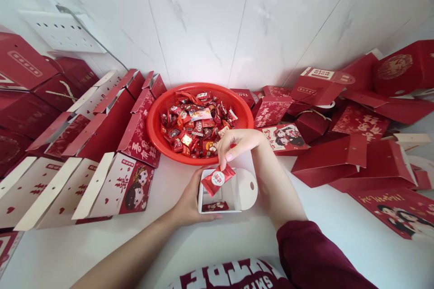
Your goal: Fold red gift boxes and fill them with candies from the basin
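My left hand [189, 204] is wrapped round the left side of a small open gift box [214, 189], white inside, with its rounded flap [248, 188] folded out to the right. Pinched in my right hand [235, 144] is a red wrapped candy [218, 180] with a white round label, hanging over the box's opening. Another red candy [215, 206] lies inside, along the near wall. Just beyond my hands stands a red plastic basket [154, 137] heaped with mostly red wrapped candies [193, 122].
Open gift boxes [122, 185] stand in rows on the left. On the right, red boxes [339, 158] lie piled, some folded open. A white tiled wall [203, 22] rises behind the white table [176, 239]; a socket strip [63, 31] with a cable is at upper left.
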{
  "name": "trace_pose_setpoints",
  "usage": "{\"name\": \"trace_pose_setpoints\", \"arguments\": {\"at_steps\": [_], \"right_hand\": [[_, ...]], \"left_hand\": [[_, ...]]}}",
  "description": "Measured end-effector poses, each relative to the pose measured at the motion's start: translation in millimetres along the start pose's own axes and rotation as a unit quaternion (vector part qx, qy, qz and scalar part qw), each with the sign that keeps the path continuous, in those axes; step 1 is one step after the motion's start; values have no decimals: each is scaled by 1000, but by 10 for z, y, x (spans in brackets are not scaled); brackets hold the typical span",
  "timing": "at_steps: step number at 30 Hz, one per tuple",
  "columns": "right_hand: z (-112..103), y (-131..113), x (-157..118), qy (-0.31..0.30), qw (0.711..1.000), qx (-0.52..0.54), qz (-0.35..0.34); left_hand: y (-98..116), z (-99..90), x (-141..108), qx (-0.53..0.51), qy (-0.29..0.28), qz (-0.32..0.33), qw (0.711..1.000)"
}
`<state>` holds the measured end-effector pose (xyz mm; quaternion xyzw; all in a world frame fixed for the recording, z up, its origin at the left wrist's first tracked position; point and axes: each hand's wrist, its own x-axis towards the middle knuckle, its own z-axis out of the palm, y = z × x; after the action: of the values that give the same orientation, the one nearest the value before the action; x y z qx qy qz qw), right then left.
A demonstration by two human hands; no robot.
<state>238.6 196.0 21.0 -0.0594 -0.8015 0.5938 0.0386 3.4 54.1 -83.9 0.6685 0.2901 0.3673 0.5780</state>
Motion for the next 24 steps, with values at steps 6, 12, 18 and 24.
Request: {"name": "trace_pose_setpoints", "arguments": {"at_steps": [6,12,18,24], "right_hand": [[31,30,-1,45,998,31,26],[82,53,116,226,969,18,100],[98,-53,215,145,964,-133,178],[135,-76,282,131,952,-139,238]], "left_hand": [[17,14,-2,-38,-9,-30,999],[12,15,-13,-15,1,-26,1000],[1,9,-16,-6,1,-24,1000],[12,12,-10,-9,-3,-27,1000]]}}
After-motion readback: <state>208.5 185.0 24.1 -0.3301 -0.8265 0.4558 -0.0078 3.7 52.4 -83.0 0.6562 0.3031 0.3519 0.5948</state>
